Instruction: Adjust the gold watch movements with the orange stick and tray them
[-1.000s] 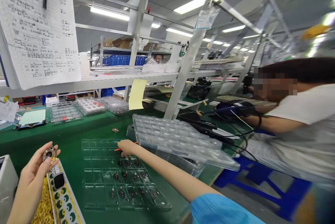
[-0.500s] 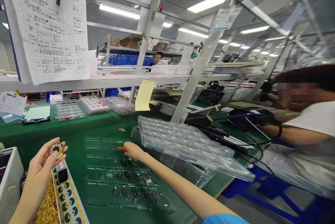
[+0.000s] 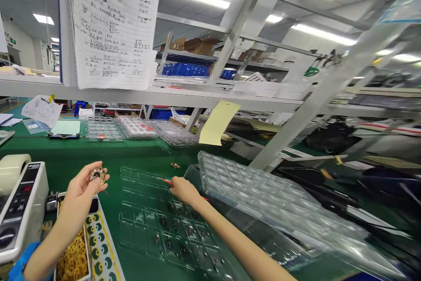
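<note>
Between the fingers and thumb of my left hand (image 3: 80,189) is a small round part (image 3: 98,176), gold and dark. My right hand (image 3: 184,190) is closed around a thin red tool (image 3: 167,181) whose ends stick out on both sides. Below that hand, a clear compartment tray (image 3: 140,217) rests on the green table, with small dark parts (image 3: 184,250) in its near and right pockets. Another small metallic part (image 3: 175,165) lies on the table beyond the tray.
Stacked clear trays (image 3: 263,193) stand at the right. At the left are a white machine (image 3: 24,211), a box of yellow rings (image 3: 73,254) and a sheet of round stickers (image 3: 100,246). A shelf edge (image 3: 184,100) with a hanging yellow note (image 3: 219,123) crosses ahead.
The view has swung left, so the seated person at the right is out of frame and more of the white machine shows. Both hands still hold the same things.
</note>
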`<state>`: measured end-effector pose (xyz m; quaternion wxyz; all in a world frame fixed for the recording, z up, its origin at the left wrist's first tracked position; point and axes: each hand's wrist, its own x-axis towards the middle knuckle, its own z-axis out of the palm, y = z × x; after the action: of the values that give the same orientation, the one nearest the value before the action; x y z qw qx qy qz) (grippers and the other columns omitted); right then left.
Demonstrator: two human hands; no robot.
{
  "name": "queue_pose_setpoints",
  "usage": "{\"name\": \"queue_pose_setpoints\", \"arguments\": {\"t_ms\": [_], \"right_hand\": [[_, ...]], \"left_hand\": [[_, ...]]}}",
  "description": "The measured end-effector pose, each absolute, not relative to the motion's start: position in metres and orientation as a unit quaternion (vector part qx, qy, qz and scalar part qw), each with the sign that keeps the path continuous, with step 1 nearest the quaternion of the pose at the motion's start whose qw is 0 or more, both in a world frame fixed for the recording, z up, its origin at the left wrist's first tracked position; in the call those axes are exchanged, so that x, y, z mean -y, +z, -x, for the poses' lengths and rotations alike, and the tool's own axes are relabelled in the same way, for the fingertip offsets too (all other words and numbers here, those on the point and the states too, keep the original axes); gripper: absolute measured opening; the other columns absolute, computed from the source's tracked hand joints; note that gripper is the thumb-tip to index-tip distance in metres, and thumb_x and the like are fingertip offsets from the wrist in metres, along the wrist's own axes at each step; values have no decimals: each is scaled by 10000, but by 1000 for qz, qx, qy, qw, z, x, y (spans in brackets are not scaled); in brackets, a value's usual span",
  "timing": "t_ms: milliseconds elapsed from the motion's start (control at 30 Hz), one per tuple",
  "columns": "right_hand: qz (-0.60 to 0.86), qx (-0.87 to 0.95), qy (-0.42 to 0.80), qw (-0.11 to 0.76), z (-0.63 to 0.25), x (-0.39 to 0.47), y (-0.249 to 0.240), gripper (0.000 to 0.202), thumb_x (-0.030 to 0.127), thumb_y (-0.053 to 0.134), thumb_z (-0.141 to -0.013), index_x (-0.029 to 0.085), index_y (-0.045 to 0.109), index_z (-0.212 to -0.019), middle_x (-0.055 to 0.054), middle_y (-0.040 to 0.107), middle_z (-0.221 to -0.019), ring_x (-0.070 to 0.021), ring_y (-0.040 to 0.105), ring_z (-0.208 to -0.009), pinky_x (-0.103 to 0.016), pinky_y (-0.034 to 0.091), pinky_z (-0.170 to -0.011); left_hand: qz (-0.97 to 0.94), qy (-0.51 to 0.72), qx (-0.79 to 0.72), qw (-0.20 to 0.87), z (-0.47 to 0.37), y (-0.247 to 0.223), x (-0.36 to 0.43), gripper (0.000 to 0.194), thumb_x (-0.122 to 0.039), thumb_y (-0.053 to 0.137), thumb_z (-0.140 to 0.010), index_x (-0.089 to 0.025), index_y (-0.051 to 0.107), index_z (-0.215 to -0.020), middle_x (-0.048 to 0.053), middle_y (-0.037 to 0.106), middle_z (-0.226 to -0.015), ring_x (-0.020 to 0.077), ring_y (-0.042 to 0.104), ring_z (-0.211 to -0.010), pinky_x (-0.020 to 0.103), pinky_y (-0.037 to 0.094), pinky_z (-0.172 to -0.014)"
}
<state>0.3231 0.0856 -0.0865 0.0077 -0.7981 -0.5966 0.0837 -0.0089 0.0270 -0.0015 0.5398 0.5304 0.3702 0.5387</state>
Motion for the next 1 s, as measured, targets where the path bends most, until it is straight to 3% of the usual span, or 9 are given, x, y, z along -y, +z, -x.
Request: {"name": "queue_pose_setpoints", "arguments": {"t_ms": [100, 200, 300, 433, 567, 733, 867, 1000], "right_hand": [[747, 648, 105, 107, -293, -84, -55, 228, 335, 582, -956, 146, 619, -1079, -52, 643, -1036, -167, 634, -869, -342, 550, -770], [650, 713, 146, 218, -249, -73, -21, 178, 317, 508, -966, 153, 578, -970, -1, 602, -828, -119, 551, -686, -260, 488, -653], [544, 751, 191, 321, -202, -52, 7, 258, 437, 486, -944, 183, 528, -963, 9, 571, -826, -93, 466, -610, -229, 424, -574], [368, 741, 276, 490, -159, -30, 19, 189, 377, 578, -872, 193, 534, -867, 15, 544, -733, -75, 353, -507, -218, 306, -452], [346, 736, 261, 520, -147, -29, 10, 94, 293, 588, -855, 204, 557, -861, 37, 487, -641, -85, 350, -496, -216, 296, -441], [361, 723, 314, 499, -151, -38, 5, 192, 354, 629, -832, 192, 633, -936, -9, 582, -774, -83, 357, -512, -227, 308, -449], [356, 709, 330, 511, -150, -43, 1, 259, 405, 606, -861, 178, 645, -744, -5, 535, -713, -82, 326, -506, -238, 277, -452], [355, 704, 309, 532, -147, -42, -4, 240, 336, 589, -873, 182, 610, -691, -9, 548, -707, -87, 338, -514, -240, 284, -460]], "left_hand": [[-533, 527, -365, 552, 8, -4, -30, 502, -413, 678, -785, -200, 624, -1236, 97, 716, -1136, 292, 686, -1077, 403, 569, -908], [-555, 503, -375, 546, 7, -4, -31, 396, -404, 718, -757, -185, 702, -1087, 103, 714, -1116, 301, 671, -1079, 389, 540, -916], [-567, 504, -379, 529, 8, 0, -31, 322, -410, 759, -721, -164, 736, -928, 99, 712, -1074, 297, 659, -1041, 388, 518, -904], [-562, 525, -353, 533, 13, 6, -28, 305, -431, 769, -718, -154, 752, -844, 81, 724, -959, 257, 652, -949, 371, 509, -878], [-546, 553, -360, 517, 16, 9, -26, 245, -400, 755, -743, -156, 751, -748, 78, 743, -845, 261, 664, -933, 383, 503, -903], [-575, 578, -391, 428, 13, 6, -30, 136, -292, 713, -773, -182, 745, -700, 87, 745, -917, 282, 656, -1043, 364, 519, -884], [-607, 564, -409, 382, 9, 3, -28, 127, -249, 672, -809, -194, 753, -728, 85, 728, -967, 279, 647, -1099, 338, 536, -871], [-625, 550, -424, 356, 7, 2, -25, 133, -246, 659, -827, -198, 748, -741, 81, 723, -974, 278, 640, -1119, 343, 541, -888]]}}
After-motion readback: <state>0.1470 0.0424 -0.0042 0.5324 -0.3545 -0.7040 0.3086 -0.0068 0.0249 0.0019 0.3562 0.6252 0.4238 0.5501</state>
